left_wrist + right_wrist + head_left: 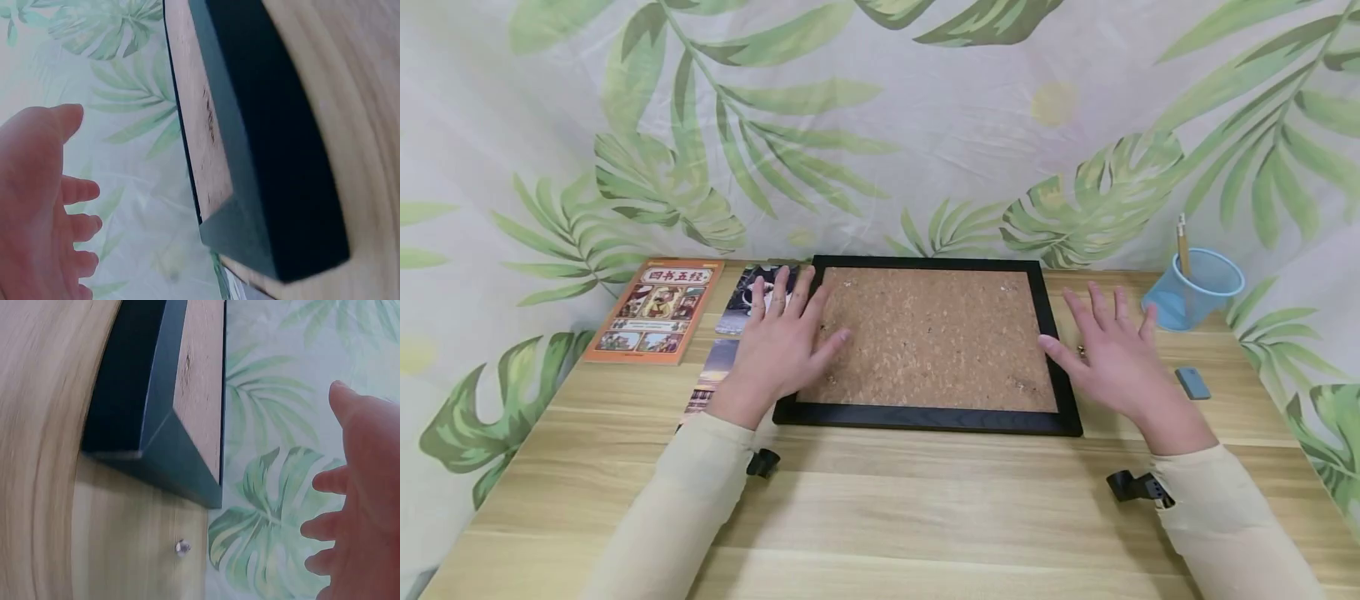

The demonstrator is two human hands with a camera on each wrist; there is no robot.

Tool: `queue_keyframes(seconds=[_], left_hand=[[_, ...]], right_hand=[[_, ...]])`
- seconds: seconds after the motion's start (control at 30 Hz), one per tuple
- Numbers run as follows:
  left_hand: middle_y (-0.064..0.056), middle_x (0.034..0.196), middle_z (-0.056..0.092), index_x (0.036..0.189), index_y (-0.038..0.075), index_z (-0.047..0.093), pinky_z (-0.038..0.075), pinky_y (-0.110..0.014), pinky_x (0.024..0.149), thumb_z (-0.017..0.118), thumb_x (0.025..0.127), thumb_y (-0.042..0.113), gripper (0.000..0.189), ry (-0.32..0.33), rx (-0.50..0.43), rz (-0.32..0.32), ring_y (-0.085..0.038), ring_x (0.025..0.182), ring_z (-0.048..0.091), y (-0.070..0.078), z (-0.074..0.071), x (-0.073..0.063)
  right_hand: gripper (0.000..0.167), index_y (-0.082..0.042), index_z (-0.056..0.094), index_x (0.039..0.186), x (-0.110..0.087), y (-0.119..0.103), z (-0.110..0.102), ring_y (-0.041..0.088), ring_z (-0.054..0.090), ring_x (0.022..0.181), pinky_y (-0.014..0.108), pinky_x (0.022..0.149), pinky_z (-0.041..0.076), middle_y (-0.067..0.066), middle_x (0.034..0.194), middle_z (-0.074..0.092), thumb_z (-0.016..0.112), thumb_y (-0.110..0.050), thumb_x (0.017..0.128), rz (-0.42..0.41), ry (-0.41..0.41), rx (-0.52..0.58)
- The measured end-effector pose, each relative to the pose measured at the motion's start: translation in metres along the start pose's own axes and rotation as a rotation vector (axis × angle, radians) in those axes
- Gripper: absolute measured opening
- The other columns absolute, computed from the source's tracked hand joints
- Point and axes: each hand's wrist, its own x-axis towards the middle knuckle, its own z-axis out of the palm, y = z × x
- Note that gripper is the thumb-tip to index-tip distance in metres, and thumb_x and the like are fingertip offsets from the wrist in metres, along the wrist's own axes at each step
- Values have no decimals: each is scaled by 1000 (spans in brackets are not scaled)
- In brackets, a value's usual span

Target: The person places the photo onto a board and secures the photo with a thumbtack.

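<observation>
Cork board (928, 342): is being supported flat on the desk (925, 508), between the hands.
Left hand (781, 343): is being held spread over the board's left edge, nothing being gripped.
Right hand (1117, 364): is being held spread near the right edge, likewise free.
Pictures (718, 362): shifting is being risked by a low left-hand sweep.
Small shiny thing (182, 548): loss is being risked by a right-hand knock.
</observation>
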Motion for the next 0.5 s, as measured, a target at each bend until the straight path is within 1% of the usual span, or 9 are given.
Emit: queue_keyframes(seconds=[0.07,0.17,0.27,0.3,0.33,0.4,0.43,0.47,0.5], left_hand=[[-17,181,18,173,15,28,-1,-64,135,45,110,60,79,8,-12,-4,-44,169,5,-4,-2,-1],[-19,178,26,169,10,35,9,-64,135,49,111,51,73,28,-28,-7,-45,167,17,-12,-6,-1],[-24,172,38,163,3,46,24,-64,132,53,112,40,63,67,-64,-9,-47,160,34,-21,-11,-1],[-24,170,42,160,1,49,29,-65,129,53,112,37,60,81,-85,-16,-48,156,41,-25,-12,0],[-25,165,48,157,0,52,38,-65,123,54,112,35,57,94,-110,-26,-48,147,52,-28,-13,0],[-27,152,61,151,-1,57,50,-65,108,54,111,31,52,115,-158,-55,-49,128,66,-34,-15,1],[-28,141,68,149,-1,60,55,-64,98,54,111,31,50,119,-177,-74,-48,112,72,-38,-16,1],[-28,126,74,148,-1,61,57,-61,85,54,111,30,49,113,-200,-97,-45,95,73,-42,-16,1],[-27,113,77,147,0,62,56,-56,74,53,111,31,48,106,-217,-118,-41,80,71,-46,-16,1]], right_hand=[[89,-7,22,172,0,4,-1,65,1,160,86,119,-11,36,176,12,40,-67,110,4,8,15],[83,0,29,168,1,11,-4,68,8,158,87,120,-3,39,172,19,43,-59,112,0,32,78],[72,6,40,161,1,20,-6,68,27,151,83,121,18,42,164,34,46,-48,114,6,65,149],[68,6,44,159,0,23,-7,66,44,141,79,117,31,43,152,50,46,-46,115,18,74,165],[65,6,47,156,0,25,-7,64,56,127,75,111,40,42,137,61,46,-44,115,31,84,176],[58,6,55,150,-1,32,-8,61,65,109,71,98,49,41,123,68,47,-39,115,56,109,186],[54,6,58,146,0,35,-7,59,67,102,69,94,51,39,117,70,49,-37,115,66,122,190],[49,6,61,142,0,37,-6,58,68,95,68,90,53,38,111,72,50,-33,114,69,138,196],[45,7,64,137,0,39,-5,56,68,92,66,88,54,36,105,72,52,-30,114,71,152,201]])
